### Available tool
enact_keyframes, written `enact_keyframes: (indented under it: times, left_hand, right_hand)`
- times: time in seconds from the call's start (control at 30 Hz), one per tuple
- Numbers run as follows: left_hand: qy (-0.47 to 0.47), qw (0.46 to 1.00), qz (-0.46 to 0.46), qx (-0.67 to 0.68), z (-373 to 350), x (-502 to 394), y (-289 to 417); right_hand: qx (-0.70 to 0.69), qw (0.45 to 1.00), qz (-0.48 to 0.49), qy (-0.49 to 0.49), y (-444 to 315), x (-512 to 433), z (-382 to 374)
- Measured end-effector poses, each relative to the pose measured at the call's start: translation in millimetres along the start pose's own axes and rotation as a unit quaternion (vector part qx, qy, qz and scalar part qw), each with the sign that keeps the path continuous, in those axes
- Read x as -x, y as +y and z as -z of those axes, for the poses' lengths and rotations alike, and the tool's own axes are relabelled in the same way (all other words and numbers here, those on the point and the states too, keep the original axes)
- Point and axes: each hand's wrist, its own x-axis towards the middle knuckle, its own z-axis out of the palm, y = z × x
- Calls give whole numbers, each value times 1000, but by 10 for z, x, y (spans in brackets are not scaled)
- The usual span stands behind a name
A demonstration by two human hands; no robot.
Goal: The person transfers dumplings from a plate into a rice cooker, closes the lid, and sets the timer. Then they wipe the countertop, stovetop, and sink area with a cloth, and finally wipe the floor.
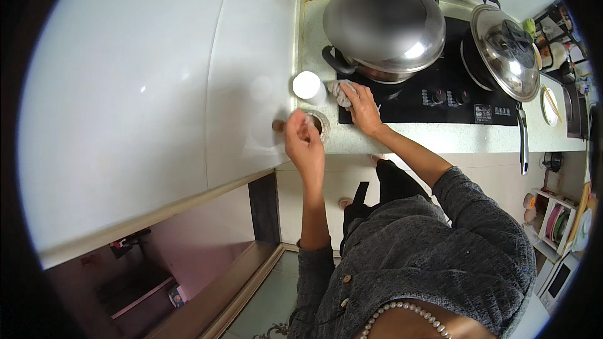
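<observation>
My right hand [365, 110] grips a crumpled grey cloth [340, 94] at the left edge of the black glass cooktop [405, 103]. My left hand [304, 143] is over a small round stone-like vessel [324, 122] with a dark inside, in the corner by the wall. Its fingers are curled and blurred, so whether they hold anything is unclear. Left of those fingers shows a brown knob-like end [279, 125], partly hidden. A white cylindrical container [308, 85] stands just behind the vessel, left of the cloth.
A large lidded steel pot [386, 28] and a lidded pan [506, 52] stand on the cooktop. The pan's handle [523, 141] juts past the counter's front edge. A white plate with chopsticks [550, 106] lies farther right. The glossy wall [165, 80] bounds the left side.
</observation>
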Motion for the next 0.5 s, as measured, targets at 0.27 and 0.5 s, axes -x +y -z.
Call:
enact_keyframes:
  times: [0.27, 0.5]
  left_hand:
    - [-88, 912, -108, -385, -477, -965, -265]
    - [-129, 904, -17, -407, -466, -1100, -376]
  right_hand:
    - [-47, 993, -53, 93, 139, -689, -785]
    - [-143, 970, -97, 169, 352, -1585, -1174]
